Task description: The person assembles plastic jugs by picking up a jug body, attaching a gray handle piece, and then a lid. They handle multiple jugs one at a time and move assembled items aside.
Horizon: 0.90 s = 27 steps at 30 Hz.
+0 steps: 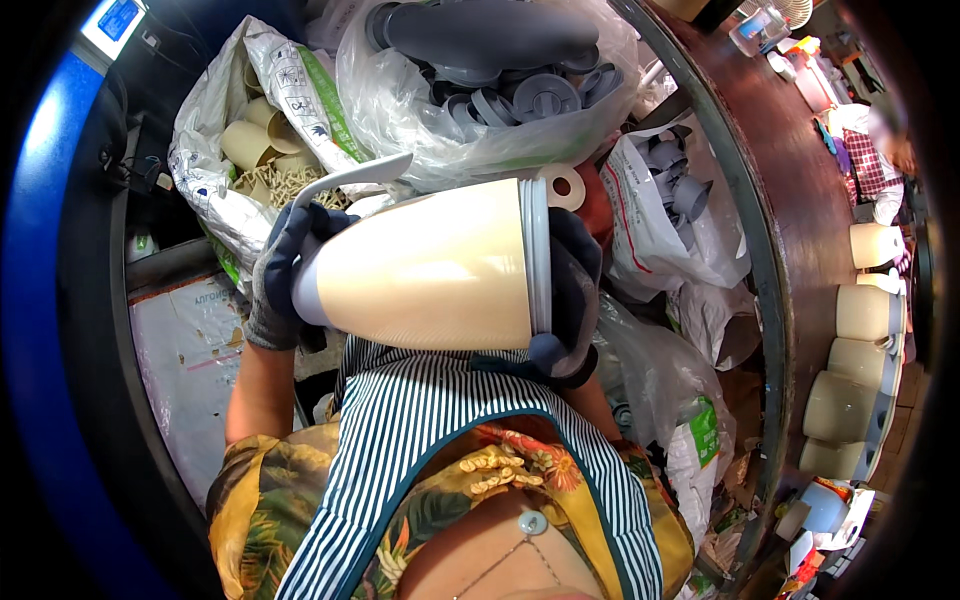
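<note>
A cream thermos jug body [430,265] lies on its side in front of my striped apron. Its tapered end, with a pale grey collar, points left; a pale grey curved handle [365,175] rises from that end. At the wide right end runs a grey ribbed ring [537,255]. My left hand [278,275], in a grey and dark blue glove, is closed round the collar end. Against the wide end is my right hand [573,290], in a dark glove with its fingers curled over the rim. The jug hides part of both hands.
Ahead, a clear plastic bag [420,140] holds grey round parts. A white sack [205,150] with cream parts stands left of it, and another bag [635,215] with grey spouts at right. Several cream jugs [845,405] line the wooden table [745,150], near another person [865,155].
</note>
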{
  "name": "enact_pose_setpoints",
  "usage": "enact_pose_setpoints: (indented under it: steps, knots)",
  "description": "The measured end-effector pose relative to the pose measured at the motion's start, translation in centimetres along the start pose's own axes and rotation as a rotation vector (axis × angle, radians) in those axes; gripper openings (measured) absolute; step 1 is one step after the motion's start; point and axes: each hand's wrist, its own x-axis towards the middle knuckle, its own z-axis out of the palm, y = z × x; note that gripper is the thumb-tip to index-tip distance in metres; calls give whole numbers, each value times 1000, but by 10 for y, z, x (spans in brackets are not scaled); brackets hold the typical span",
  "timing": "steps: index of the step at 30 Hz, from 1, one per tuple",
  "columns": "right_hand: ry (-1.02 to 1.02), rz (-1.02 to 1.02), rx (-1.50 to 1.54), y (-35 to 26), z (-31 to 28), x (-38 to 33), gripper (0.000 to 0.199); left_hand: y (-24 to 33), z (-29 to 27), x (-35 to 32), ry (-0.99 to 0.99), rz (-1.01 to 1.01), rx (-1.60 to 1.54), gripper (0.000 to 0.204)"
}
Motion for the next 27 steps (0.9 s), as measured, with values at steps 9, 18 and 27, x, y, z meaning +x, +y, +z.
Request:
enact_pose_setpoints:
  steps: [9,18,27]
  knots:
    - [-14,-15,99,-4,1,-9,96,6,5,13,-89,-9,131,28]
    - [343,333,257,28,-4,3,61,79,67,12,-554,788,1335,44]
    - [-306,165,-273,-2,-79,47,59,102,139,56,-397,1160,1077,73]
